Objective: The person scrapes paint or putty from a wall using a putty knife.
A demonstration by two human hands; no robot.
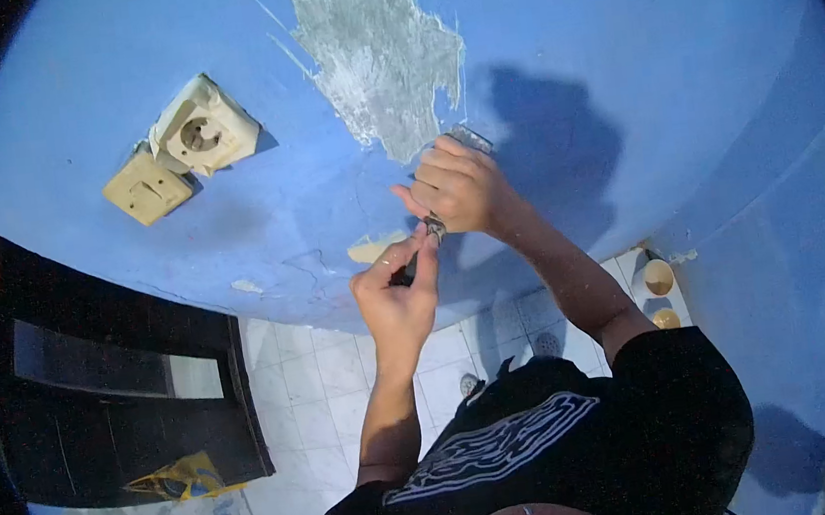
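While both hands work against the blue wall [675, 79] | bare scraped patch [381, 55] above them | socket [203, 134] and switch [146, 188] off to one side | right hand [460, 187] clenched around scraper [468, 137], blade flat on wall just below patch | left hand [394, 295] pinches the scraper's dark handle end.

Person wore a black short-sleeved T-shirt [590, 420]. Sleeves ended above the elbows; forearms bare below them. Large white line-art print [498, 447] across the shirt front, made of dense curving outlines, wording or figure not readable from this angle. Left hand [394, 295] and right hand [460, 187] both bare: no gloves, rings, watch or wristband visible. Shirt fabric plain black elsewhere, with no other markings in view.
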